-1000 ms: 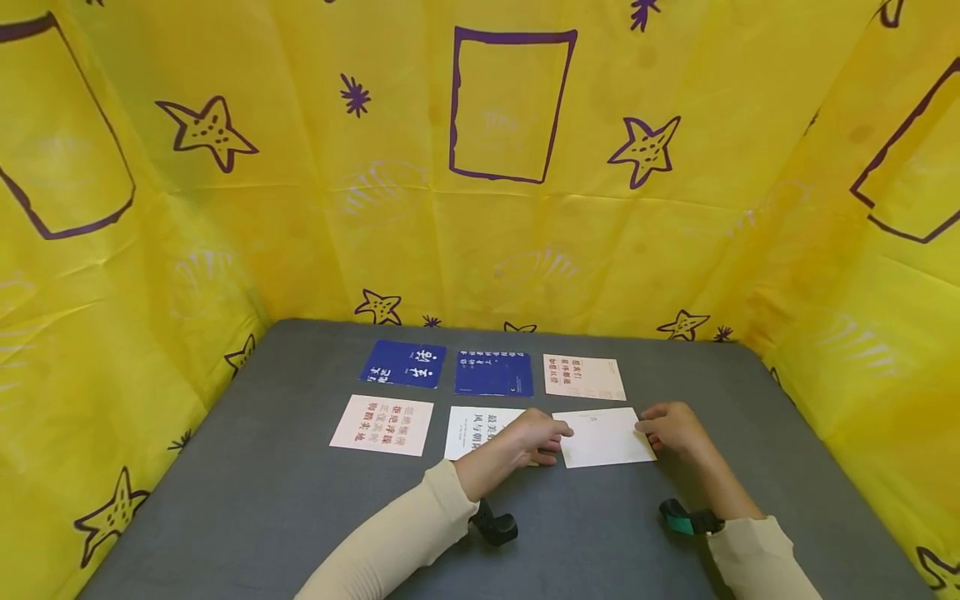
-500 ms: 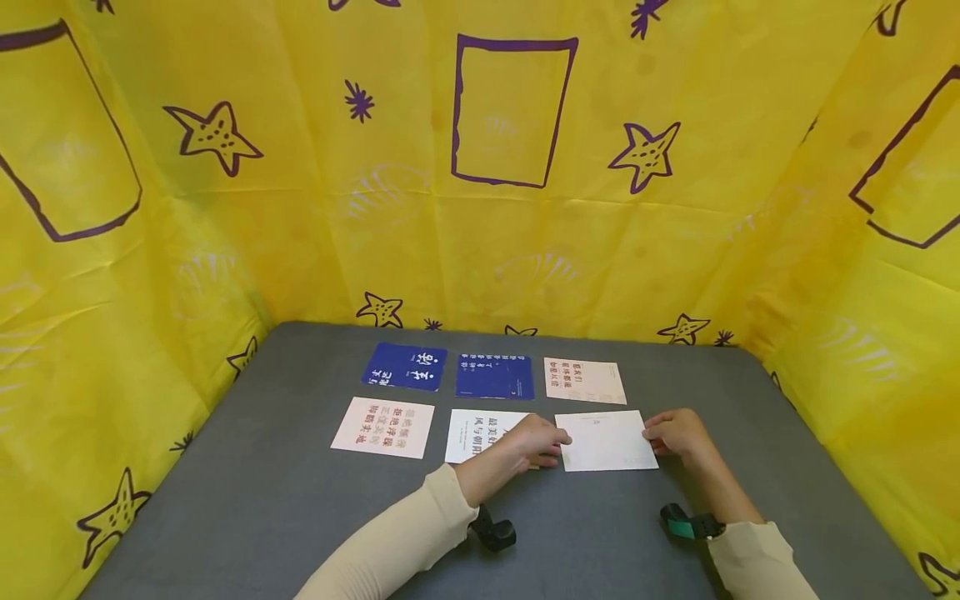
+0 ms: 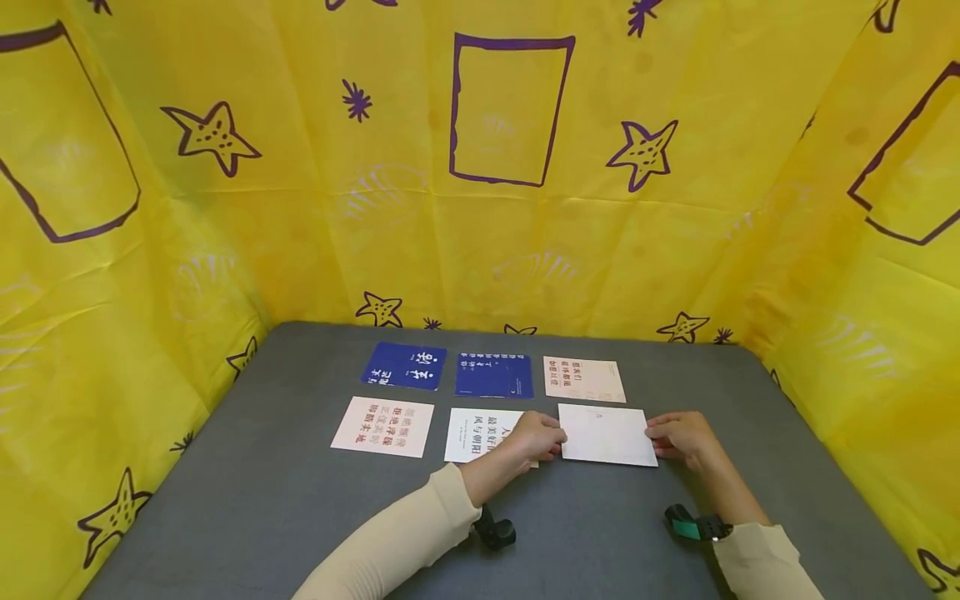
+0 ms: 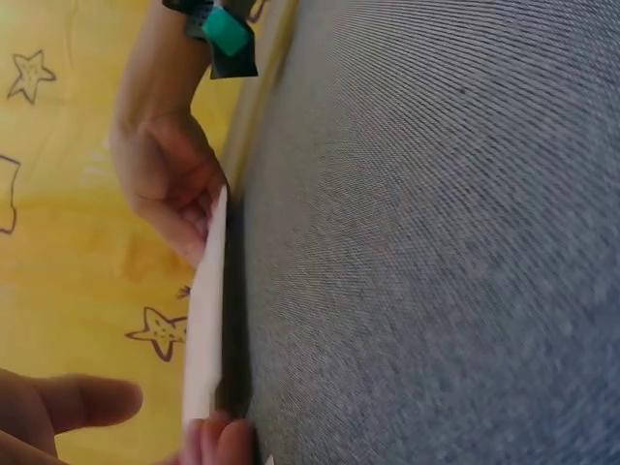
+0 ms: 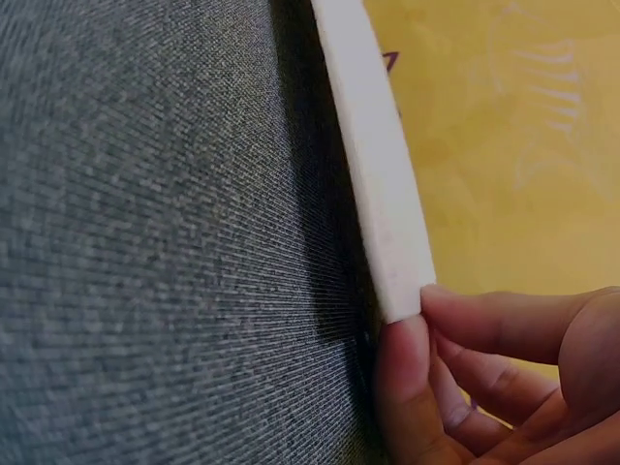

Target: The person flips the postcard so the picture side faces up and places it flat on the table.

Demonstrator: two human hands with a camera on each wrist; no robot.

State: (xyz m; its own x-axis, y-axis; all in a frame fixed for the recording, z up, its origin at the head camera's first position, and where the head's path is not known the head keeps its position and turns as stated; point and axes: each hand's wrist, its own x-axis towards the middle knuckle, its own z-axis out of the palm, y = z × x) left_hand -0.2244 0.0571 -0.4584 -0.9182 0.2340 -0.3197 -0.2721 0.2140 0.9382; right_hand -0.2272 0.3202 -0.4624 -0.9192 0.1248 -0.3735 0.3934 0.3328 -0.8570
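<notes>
A white postcard (image 3: 607,435) with faint small print lies between my two hands, slightly raised, with a dark shadow under it in both wrist views. My right hand (image 3: 684,437) pinches its right edge between thumb and finger (image 5: 402,363). At the left edge, my left hand (image 3: 525,442) holds it by the fingertips (image 4: 232,444), while another digit stands apart from it in the left wrist view. Under the left forearm and hand, a white card with dark writing (image 3: 468,433) is partly covered. Whether the raised postcard is single or stacked, I cannot tell.
Further left lies a pale pink card (image 3: 382,427). Behind are two blue cards (image 3: 405,365) (image 3: 495,377) and a cream card (image 3: 583,379). All rest on a grey table (image 3: 247,500), enclosed by yellow patterned cloth (image 3: 480,233).
The white postcard has turned slightly and straightened, its far edge shifting a little away. My left fingertips have moved from over its left side to its edge. The other cards stay put.
</notes>
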